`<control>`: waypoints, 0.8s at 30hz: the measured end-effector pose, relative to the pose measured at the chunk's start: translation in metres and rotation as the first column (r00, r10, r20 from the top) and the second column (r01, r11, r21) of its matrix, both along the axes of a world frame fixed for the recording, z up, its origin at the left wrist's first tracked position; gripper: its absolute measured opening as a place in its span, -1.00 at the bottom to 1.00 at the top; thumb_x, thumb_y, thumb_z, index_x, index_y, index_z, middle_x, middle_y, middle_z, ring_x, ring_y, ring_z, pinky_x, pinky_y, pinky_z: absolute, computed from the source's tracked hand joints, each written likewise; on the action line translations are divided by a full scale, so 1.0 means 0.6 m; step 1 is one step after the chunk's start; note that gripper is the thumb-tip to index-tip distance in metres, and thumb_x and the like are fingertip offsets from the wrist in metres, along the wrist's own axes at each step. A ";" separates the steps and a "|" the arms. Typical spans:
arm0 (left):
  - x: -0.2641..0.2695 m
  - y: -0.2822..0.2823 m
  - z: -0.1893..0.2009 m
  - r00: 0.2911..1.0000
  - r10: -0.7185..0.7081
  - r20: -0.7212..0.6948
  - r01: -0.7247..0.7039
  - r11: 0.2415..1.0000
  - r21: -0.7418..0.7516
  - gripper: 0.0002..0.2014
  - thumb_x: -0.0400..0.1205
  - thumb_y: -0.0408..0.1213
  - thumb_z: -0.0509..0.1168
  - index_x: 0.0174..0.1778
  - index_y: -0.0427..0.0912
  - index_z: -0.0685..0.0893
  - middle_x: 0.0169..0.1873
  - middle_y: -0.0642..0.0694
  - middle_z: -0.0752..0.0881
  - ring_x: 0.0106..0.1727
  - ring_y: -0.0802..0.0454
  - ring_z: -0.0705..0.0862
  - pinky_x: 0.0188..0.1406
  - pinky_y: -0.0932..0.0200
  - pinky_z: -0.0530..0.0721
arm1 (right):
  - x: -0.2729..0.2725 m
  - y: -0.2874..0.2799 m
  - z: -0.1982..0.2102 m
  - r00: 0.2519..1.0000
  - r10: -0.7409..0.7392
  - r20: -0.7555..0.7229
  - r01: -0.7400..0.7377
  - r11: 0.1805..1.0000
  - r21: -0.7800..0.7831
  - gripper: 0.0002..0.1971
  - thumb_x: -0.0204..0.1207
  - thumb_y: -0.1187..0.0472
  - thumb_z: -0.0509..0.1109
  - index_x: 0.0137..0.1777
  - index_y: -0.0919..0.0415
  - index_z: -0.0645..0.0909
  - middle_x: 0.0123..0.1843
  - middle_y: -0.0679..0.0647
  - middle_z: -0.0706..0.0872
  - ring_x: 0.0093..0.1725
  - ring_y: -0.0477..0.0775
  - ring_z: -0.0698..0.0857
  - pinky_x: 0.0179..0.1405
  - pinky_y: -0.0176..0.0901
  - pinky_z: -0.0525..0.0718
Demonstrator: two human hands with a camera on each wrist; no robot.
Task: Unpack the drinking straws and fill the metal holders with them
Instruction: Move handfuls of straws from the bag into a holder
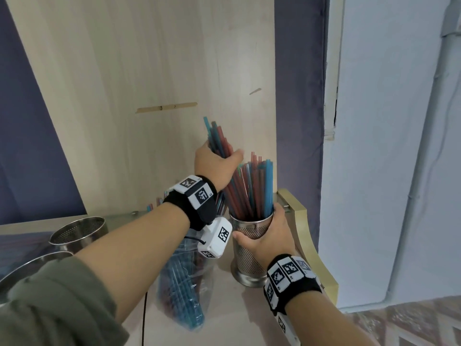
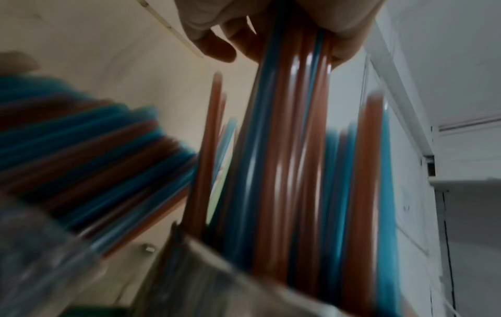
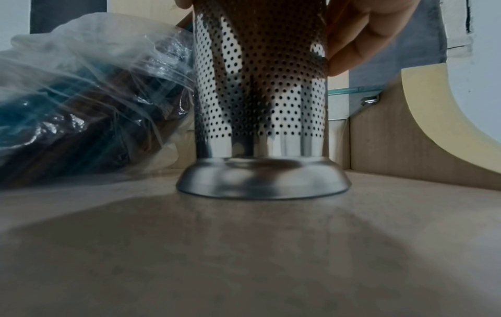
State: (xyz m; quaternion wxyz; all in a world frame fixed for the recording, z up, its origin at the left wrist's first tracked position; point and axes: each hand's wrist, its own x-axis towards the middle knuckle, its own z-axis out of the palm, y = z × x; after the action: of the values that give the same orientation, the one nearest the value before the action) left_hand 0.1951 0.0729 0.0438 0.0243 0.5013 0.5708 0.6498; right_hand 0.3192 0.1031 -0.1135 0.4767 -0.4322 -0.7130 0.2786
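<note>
the left hand (image 1: 216, 163) has its grip clamped round a bundle of straws (image 1: 219, 142), fingers and thumb wrapped about the middle so the red and blue tubes stay gathered. the lower ends point down at the mouth of the metal holder (image 1: 249, 248), though the wrist hides whether they are already inside. the right hand (image 1: 268, 237) is clamped round that holder's perforated wall just under the rim, probably to keep the tall narrow cup from tipping or sliding as the bundle goes in; its flared base sits flat on the table (image 3: 244, 246). the holder already carries a thick sheaf of filled straws (image 1: 254, 188), leaning a little, so room looks tight. just left of it lies a clear plastic bag (image 1: 183, 288) with more straws inside, touching or nearly touching the holder. further left stand two more metal holders (image 1: 79, 233), the nearer only partly in view; what they hold cannot be seen.
</note>
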 end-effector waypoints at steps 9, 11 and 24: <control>0.003 0.027 -0.065 0.972 0.192 -0.133 -0.227 0.912 -0.341 -0.33 0.22 0.28 0.51 0.21 0.14 0.54 0.31 -0.09 0.50 0.30 -0.14 0.54 0.41 -0.05 0.48 | 0.002 -0.007 0.004 0.999 -0.005 0.034 0.005 1.000 -0.007 0.16 0.06 -0.28 0.71 0.58 -0.04 0.12 0.42 -0.04 0.54 0.41 0.00 0.55 0.42 -0.10 0.54; 0.010 0.013 -0.058 0.966 0.188 -0.178 -0.241 0.906 -0.347 -0.56 0.35 0.10 0.55 0.06 0.15 0.57 0.39 -0.10 0.41 0.44 -0.15 0.36 0.48 -0.06 0.31 | 0.002 -0.005 0.003 1.000 0.000 0.031 0.001 1.000 -0.009 0.15 0.06 -0.26 0.71 0.57 -0.05 0.12 0.42 -0.05 0.54 0.41 0.00 0.55 0.43 -0.08 0.55; -0.086 -0.059 -0.016 0.987 -0.089 -0.134 0.036 0.932 -0.359 -0.13 0.38 0.17 0.52 0.57 0.14 0.26 0.54 -0.01 0.34 0.46 0.05 0.34 0.49 -0.12 0.39 | -0.001 0.000 -0.002 1.000 0.023 -0.012 -0.023 1.000 0.010 0.14 0.03 -0.25 0.72 0.56 0.01 0.20 0.38 -0.02 0.56 0.39 0.03 0.56 0.43 0.01 0.58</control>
State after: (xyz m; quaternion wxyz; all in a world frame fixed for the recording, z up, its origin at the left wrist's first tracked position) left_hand 0.1435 0.0376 0.0344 0.0930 0.5533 0.6629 0.4958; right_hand 0.3187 0.1034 -0.1150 0.4798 -0.4202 -0.7163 0.2831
